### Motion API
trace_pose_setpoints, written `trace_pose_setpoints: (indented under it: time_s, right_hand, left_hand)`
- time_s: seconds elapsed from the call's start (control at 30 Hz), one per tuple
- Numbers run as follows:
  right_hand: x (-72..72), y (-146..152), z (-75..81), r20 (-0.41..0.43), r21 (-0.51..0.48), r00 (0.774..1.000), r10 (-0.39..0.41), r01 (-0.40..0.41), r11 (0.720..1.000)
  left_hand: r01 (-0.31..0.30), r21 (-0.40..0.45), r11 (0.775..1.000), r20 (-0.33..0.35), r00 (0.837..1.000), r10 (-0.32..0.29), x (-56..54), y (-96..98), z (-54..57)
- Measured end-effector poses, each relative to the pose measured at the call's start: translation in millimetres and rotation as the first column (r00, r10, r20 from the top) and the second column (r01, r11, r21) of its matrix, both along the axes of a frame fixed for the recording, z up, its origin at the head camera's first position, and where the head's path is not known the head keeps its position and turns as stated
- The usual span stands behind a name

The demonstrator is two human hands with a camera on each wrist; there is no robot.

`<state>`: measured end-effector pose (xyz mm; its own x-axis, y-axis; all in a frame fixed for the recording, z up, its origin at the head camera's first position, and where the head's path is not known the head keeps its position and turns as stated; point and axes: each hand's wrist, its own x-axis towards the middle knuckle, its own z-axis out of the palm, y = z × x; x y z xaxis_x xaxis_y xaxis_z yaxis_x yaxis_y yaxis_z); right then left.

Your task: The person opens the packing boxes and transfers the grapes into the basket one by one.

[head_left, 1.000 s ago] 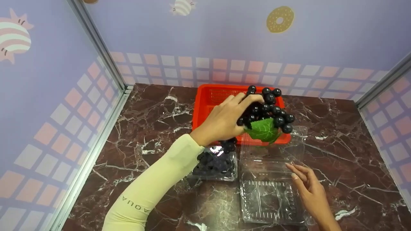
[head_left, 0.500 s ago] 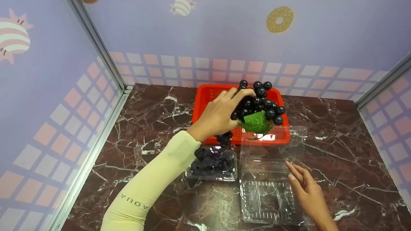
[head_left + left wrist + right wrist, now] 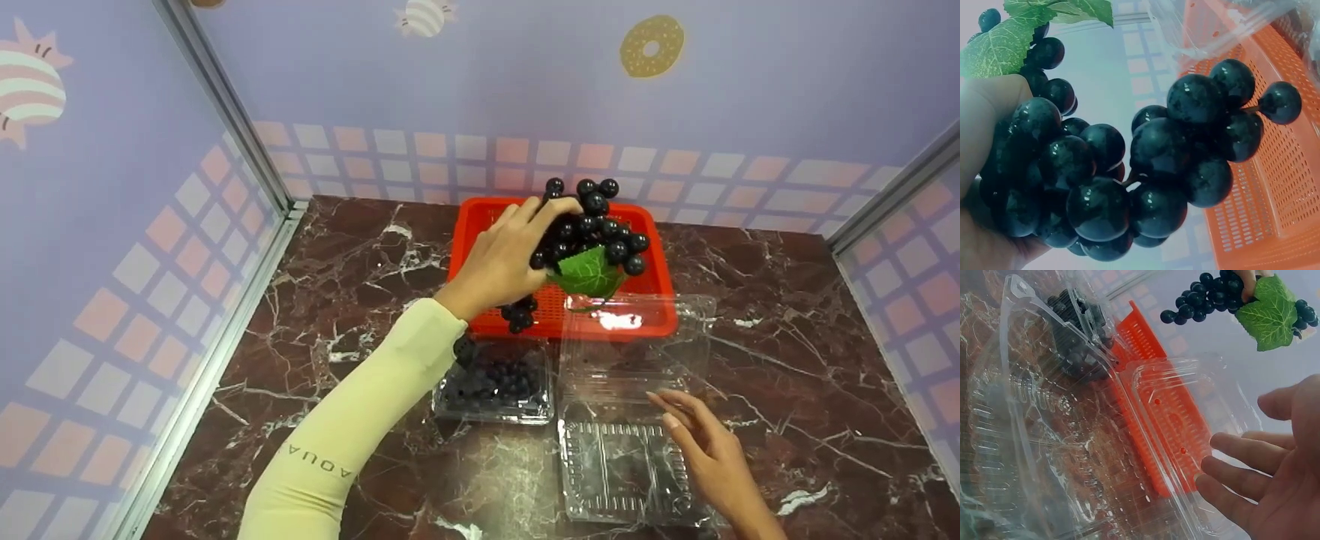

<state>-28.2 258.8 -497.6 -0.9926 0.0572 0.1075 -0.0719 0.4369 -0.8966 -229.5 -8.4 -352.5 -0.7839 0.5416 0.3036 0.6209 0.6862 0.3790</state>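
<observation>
My left hand (image 3: 502, 259) grips a bunch of dark grapes (image 3: 592, 225) with a green leaf (image 3: 589, 271), holding it above the red basket (image 3: 660, 270). In the left wrist view the thumb and fingers curl round the grapes (image 3: 1098, 208), and part of the bunch hangs free toward the basket. My right hand (image 3: 712, 457) holds nothing; its fingers extend loosely by the right side of an open clear plastic clamshell box (image 3: 622, 472). That box's raised lid (image 3: 637, 345) overlaps the basket's front edge in the head view.
A second clear box (image 3: 495, 382) with dark grapes inside stands left of the open one, before the basket. Marbled brown table (image 3: 360, 300) lies beneath everything. Patterned walls (image 3: 450, 90) close off the back and both sides.
My left hand has carried the grape bunch left and farther back, from the basket's right part to over its middle. The right hand has shifted slightly left beside the clear box.
</observation>
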Motion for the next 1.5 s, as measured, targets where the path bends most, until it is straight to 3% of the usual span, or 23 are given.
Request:
trace_pose_setpoints:
  time_s: [0.53, 0.87, 1.17, 1.5]
  right_hand:
    - [3.8, -13, -14.5, 0.041, 0.134, 0.999, -0.017, 0.011, 0.991]
    - [5.9, -14, -17.8, -0.014, 0.1, 1.0, -0.028, 0.029, 0.995]
    - [6.9, -14, -20.4, 0.017, 0.111, 0.999, -0.028, 0.026, 0.994]
    - [7.2, -14, -20.4, 0.061, 0.057, 0.998, -0.022, 0.019, 0.998]
  left_hand:
    - [-0.082, 0.091, 0.992, 0.023, 0.996, 0.081, -32.0, -5.2, -30.7]
    - [-0.126, 0.101, 0.987, 0.041, 0.992, 0.122, -42.5, -0.8, -46.9]
    - [-0.143, 0.106, 0.984, 0.052, 0.989, 0.139, -49.8, 1.2, -64.4]
    - [-0.172, 0.106, 0.979, 0.125, 0.979, 0.158, -54.6, 1.4, -79.5]
